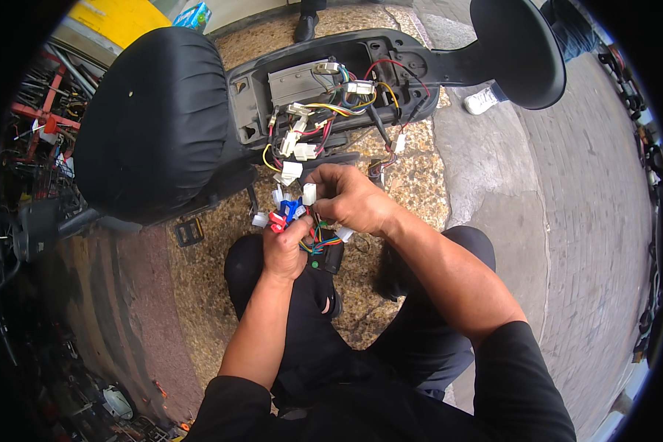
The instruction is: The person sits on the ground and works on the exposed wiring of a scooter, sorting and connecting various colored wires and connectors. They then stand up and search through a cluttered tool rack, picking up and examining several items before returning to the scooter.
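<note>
My left hand is closed round a bunch of wire connectors, with a red connector and a blue connector sticking up past its thumb. Between the fingertips of my right hand is a white plug connector; its wires are partly hidden. Just below, coloured wires run to a small black box beside my left hand. Beyond both hands, an open black housing holds a grey metal controller box and a tangle of wires. Several white connectors hang over its near edge.
A black padded seat stands left of the housing, and another black pad is at the far right. A small black part lies on the speckled ground. Tools and a red rack fill the left side. Other people's feet show beyond.
</note>
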Available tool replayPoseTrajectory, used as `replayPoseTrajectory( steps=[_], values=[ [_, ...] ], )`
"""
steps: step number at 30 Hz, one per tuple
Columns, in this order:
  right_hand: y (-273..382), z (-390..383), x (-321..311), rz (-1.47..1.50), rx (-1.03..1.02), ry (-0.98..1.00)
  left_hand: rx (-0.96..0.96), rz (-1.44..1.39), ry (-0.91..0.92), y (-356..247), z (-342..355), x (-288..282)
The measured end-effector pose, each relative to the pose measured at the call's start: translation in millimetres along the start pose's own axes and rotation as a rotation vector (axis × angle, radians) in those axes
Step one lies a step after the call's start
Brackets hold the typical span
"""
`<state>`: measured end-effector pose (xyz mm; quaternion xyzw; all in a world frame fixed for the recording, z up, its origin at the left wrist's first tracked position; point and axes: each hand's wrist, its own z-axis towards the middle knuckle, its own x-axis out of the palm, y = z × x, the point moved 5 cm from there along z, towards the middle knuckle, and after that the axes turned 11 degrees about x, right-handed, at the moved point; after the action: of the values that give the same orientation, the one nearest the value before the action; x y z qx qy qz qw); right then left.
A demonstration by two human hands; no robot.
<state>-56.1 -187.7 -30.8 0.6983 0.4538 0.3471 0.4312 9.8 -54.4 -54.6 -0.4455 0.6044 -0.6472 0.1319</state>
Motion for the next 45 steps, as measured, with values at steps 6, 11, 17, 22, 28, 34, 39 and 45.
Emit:
replayPoseTrajectory(
  steps=[6,11,17,22,28,34,39,45],
  values=[
    [-1.4,2.3,-0.2,-0.151,-0.061,-0.018,-0.022,-0.033,-0.005,1.1,0.0,1.1],
    [-2.3,4.3,1.2,-0.147,-0.075,0.026,-0.029,-0.04,0.031,1.1,0.9,-0.9],
    [-1.0,1.1,2.6,-0.072,-0.076,0.044,-0.02,-0.071,0.04,3.7,0.4,-1.4],
    [3.1,-2.4,2.8,-0.05,-0.038,0.047,-0.03,-0.08,0.041,1.8,-0.3,-0.4],
    [12.9,-6.7,5.7,0.031,-0.043,0.062,0.006,-0.128,0.032,-3.0,-3.0,2.7],
    [25.6,-11.8,-1.9,-0.04,-0.025,-0.097,0.01,-0.089,0.008,-5.2,-1.1,1.3],
    [27.3,-4.0,3.5,0.118,-0.032,-0.106,0.033,-0.074,-0.016,-5.3,-3.4,-0.1],
    [20.6,0.5,1.7,0.552,0.061,0.026,0.062,-0.093,0.009,0.4,-2.7,-6.5]
  ],
)
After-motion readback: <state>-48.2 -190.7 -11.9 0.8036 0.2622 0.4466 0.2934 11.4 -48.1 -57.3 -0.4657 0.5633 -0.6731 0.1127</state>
